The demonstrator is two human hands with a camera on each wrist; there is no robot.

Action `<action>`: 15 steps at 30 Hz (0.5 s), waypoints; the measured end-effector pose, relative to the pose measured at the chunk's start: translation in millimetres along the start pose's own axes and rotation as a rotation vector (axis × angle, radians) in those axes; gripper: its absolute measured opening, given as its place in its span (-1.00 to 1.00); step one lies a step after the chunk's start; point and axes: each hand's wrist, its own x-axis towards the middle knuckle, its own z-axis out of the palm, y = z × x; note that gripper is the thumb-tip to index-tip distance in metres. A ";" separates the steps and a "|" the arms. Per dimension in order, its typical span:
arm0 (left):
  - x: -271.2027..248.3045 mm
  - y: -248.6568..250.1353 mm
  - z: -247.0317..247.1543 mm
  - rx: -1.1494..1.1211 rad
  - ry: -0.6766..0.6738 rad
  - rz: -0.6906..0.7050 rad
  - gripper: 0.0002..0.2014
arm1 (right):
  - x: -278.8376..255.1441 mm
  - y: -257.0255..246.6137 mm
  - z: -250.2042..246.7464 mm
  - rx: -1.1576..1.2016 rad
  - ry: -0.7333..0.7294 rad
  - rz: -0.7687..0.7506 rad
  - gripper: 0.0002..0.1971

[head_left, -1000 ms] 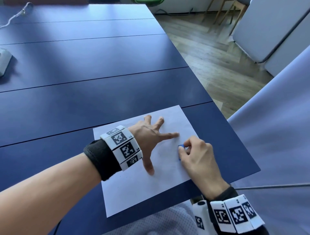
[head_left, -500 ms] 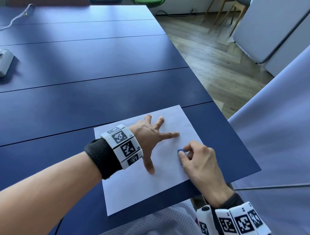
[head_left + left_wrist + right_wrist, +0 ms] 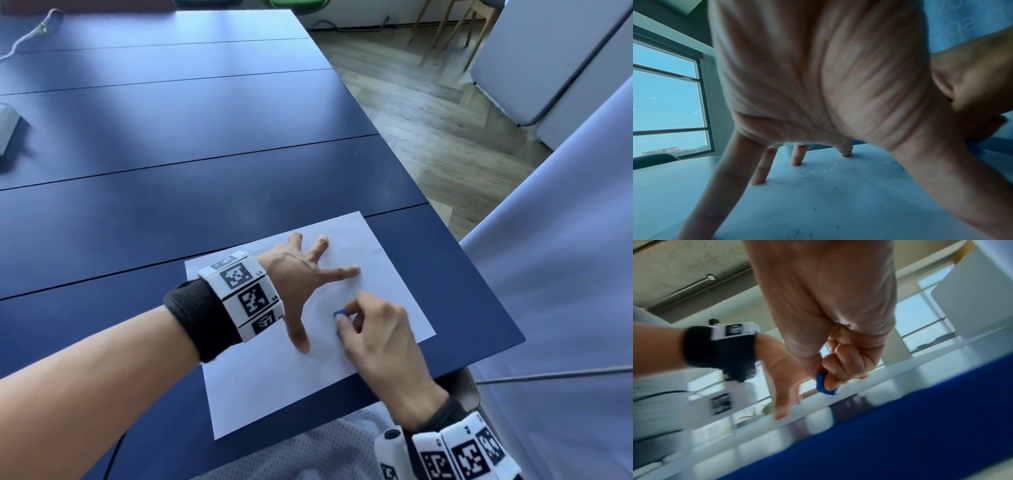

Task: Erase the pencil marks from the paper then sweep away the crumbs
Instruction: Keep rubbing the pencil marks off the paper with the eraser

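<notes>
Blue rubber, the eraser [image 3: 340, 312] is pinched low between the thumb and curled fingers [image 3: 835, 369] of the right hand [image 3: 380, 339], its bottom edge on the paper [image 3: 260, 383] just beside the left thumb. The left hand [image 3: 301, 274] has its fingers [image 3: 796, 155] spread straight, tips pressing the sheet to the bench [image 3: 205, 154], with dark crumbs [image 3: 824, 170] scattered between them. Thin, light paper likely creases or slides under rubbing, so pinning it close to the eraser seems wise, and the small springy eraser is best pinched near its working end.

Head view looks steeply down from above; both wrist views look up close from below; all share the paper [image 3: 274, 383].
</notes>
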 end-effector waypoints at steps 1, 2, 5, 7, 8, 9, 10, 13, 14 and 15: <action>-0.3 0.1 -0.3 0.000 -0.002 0.001 0.36 | 5.9 4.1 -3.2 0.003 0.036 0.036 -0.80; -0.8 -0.2 -0.2 -0.003 -0.007 -0.001 0.36 | 9.8 6.1 -4.8 0.003 0.058 0.057 -0.81; -0.7 -0.2 -1.0 -0.008 -0.008 0.001 0.36 | 0.9 -5.3 1.9 0.001 -0.019 -0.023 -0.81; -0.1 -1.0 -1.6 0.001 0.002 0.006 0.36 | -8.0 -8.1 0.4 0.002 -0.063 -0.047 -0.81; -0.6 -1.4 -0.8 0.000 0.001 0.007 0.36 | -7.3 -2.0 -3.5 0.007 -0.044 -0.015 -0.81; -0.7 -1.3 -1.1 -0.002 0.001 0.008 0.36 | -4.0 7.0 -9.5 0.012 0.007 0.039 -0.81; -0.3 -1.4 -1.4 -0.002 0.001 0.007 0.36 | -1.1 14.9 -15.3 0.019 0.071 0.089 -0.82; -0.4 -1.0 -0.9 -0.018 -0.014 -0.010 0.36 | -7.9 13.4 -13.9 0.026 0.088 0.074 -0.83; -0.4 -0.4 -0.5 -0.022 -0.019 -0.015 0.36 | -13.9 6.1 -9.6 0.027 0.039 0.032 -0.83; -0.5 0.1 -0.8 -0.019 -0.020 -0.017 0.37 | -19.3 1.2 -6.6 0.028 -0.008 0.001 -0.83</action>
